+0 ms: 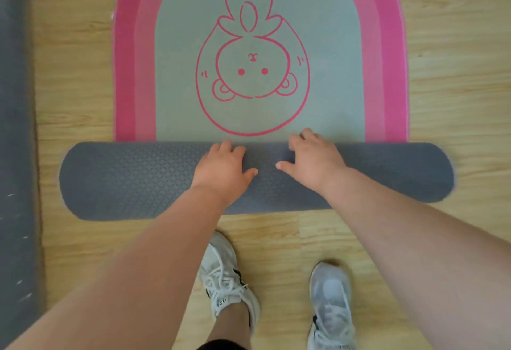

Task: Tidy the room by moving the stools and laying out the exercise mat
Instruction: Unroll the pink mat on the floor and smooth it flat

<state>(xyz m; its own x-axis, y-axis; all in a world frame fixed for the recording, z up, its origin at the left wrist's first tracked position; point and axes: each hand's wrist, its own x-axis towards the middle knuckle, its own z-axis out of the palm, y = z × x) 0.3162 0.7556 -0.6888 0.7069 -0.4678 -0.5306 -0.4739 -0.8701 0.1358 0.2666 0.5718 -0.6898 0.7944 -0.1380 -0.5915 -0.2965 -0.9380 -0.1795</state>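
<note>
Wood floor [442, 73]; mat roll [124, 181] lies left-right, both hands on top mid-roll, left hand [224, 170] and right hand [312, 161] fingers spread flat, unrolled part [179, 73] on the far side.

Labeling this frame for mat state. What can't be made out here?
- Head view: far end of the mat, cut by the top edge.
- How much stays rolled: inside the roll.
- Fingertips of the left hand and right hand: curled over the roll.
- Stools: none in view.
</note>
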